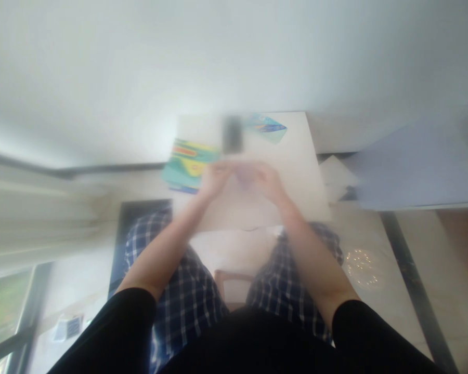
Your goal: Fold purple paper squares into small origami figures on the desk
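Both hands meet over the middle of a white table (296,171), and blur softens them. My left hand (215,177) and my right hand (268,181) are closed, with the fingertips close together. A small pale purplish thing (245,172) shows between them, too smeared to name. Beside my left hand lies a green and yellow printed booklet or packet (189,162), partly behind the hand. Just beyond the hands is a dark, upright-looking rectangle (233,136), blurred. Further back on the right lies a light blue printed packet or sheet (268,127).
A white wall (234,57) rises behind the table. My knees in checked trousers (191,296) are under its near edge. To the right is a large pale grey surface (417,166). A curtain (35,218) and window (8,306) are on the left.
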`<action>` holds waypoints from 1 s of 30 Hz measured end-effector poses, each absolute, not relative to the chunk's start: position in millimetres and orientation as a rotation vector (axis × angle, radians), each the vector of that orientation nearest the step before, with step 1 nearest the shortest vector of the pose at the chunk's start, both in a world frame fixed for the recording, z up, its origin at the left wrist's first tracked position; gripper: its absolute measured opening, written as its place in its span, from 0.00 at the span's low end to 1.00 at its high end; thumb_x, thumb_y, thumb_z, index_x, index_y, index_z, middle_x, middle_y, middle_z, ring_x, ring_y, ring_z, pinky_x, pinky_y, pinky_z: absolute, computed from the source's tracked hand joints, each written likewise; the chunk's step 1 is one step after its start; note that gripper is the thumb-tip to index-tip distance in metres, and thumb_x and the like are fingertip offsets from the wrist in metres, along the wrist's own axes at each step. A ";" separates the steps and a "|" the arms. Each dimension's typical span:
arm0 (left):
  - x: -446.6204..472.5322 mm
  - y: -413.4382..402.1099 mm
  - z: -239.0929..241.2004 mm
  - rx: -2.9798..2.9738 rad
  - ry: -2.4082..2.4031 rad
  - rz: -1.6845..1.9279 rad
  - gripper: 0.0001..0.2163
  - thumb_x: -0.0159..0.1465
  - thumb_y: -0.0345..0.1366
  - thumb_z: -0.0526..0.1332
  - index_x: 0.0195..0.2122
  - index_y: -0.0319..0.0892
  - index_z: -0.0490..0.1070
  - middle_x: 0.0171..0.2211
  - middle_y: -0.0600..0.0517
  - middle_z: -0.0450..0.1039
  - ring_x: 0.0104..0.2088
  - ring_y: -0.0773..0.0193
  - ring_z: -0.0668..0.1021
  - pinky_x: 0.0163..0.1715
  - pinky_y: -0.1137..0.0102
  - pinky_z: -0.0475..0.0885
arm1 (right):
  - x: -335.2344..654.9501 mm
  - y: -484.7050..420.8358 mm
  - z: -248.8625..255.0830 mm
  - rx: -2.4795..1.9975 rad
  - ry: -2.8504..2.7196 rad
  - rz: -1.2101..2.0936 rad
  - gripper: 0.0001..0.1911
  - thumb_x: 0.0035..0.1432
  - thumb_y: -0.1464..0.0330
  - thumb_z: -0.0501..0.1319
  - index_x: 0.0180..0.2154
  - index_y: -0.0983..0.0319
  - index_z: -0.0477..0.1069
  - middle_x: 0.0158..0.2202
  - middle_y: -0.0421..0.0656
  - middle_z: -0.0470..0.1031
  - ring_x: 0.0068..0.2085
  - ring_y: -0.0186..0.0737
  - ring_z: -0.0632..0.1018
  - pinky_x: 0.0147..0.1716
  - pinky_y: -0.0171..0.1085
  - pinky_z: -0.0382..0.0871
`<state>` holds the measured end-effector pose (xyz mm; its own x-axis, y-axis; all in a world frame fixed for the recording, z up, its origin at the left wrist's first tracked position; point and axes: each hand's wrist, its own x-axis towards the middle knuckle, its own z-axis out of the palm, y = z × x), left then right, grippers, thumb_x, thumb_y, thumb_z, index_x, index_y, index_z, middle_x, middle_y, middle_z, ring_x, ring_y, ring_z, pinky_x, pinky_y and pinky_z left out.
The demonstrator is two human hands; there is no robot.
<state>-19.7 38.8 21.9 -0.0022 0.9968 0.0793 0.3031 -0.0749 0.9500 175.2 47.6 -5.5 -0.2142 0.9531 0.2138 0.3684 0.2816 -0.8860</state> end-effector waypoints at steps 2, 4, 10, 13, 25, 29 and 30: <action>-20.2 39.4 20.2 1.513 1.385 1.127 0.19 0.62 0.53 0.63 0.32 0.42 0.81 0.34 0.46 0.82 0.36 0.57 0.82 0.33 0.68 0.77 | 174.7 47.1 -4.0 -1.198 -1.737 0.913 0.11 0.60 0.63 0.62 0.41 0.57 0.80 0.45 0.45 0.82 0.48 0.43 0.81 0.53 0.45 0.74; -20.2 40.6 18.0 1.550 1.348 1.147 0.17 0.64 0.51 0.61 0.35 0.42 0.81 0.39 0.46 0.83 0.41 0.56 0.82 0.38 0.67 0.77 | 174.9 47.2 -2.4 -1.197 -1.717 0.879 0.10 0.59 0.64 0.63 0.40 0.58 0.81 0.44 0.45 0.82 0.47 0.44 0.81 0.51 0.44 0.75; -19.1 44.0 8.1 1.701 1.380 1.131 0.13 0.58 0.40 0.69 0.44 0.44 0.78 0.48 0.46 0.80 0.48 0.56 0.80 0.49 0.64 0.75 | 175.8 46.0 5.4 -1.210 -1.642 0.752 0.08 0.58 0.64 0.63 0.36 0.59 0.80 0.39 0.44 0.82 0.42 0.42 0.82 0.47 0.42 0.76; -20.8 44.3 2.1 1.708 1.405 1.141 0.05 0.61 0.36 0.65 0.36 0.43 0.79 0.45 0.46 0.80 0.48 0.56 0.80 0.49 0.63 0.76 | 174.4 43.5 9.8 -1.225 -1.651 0.724 0.08 0.59 0.65 0.62 0.36 0.58 0.80 0.40 0.43 0.82 0.43 0.42 0.81 0.48 0.41 0.76; -22.2 44.4 -4.0 1.714 1.333 1.128 0.08 0.63 0.36 0.63 0.42 0.43 0.78 0.45 0.47 0.81 0.46 0.58 0.82 0.44 0.66 0.78 | 173.9 42.8 7.8 -1.144 -1.681 0.618 0.10 0.62 0.64 0.60 0.37 0.59 0.80 0.40 0.44 0.83 0.43 0.41 0.82 0.49 0.40 0.76; -20.0 45.3 -5.7 1.897 1.395 1.101 0.09 0.62 0.37 0.66 0.43 0.44 0.78 0.46 0.48 0.80 0.48 0.58 0.81 0.49 0.65 0.77 | 175.0 42.1 6.5 -1.103 -1.723 0.582 0.11 0.63 0.64 0.60 0.38 0.58 0.81 0.40 0.44 0.83 0.44 0.41 0.82 0.48 0.40 0.76; -19.5 45.5 -6.1 1.945 1.403 1.097 0.08 0.62 0.38 0.66 0.42 0.44 0.79 0.46 0.48 0.80 0.49 0.57 0.80 0.49 0.65 0.77 | 175.4 42.0 6.4 -1.107 -1.733 0.576 0.11 0.63 0.64 0.59 0.39 0.58 0.80 0.40 0.44 0.83 0.44 0.41 0.82 0.49 0.40 0.76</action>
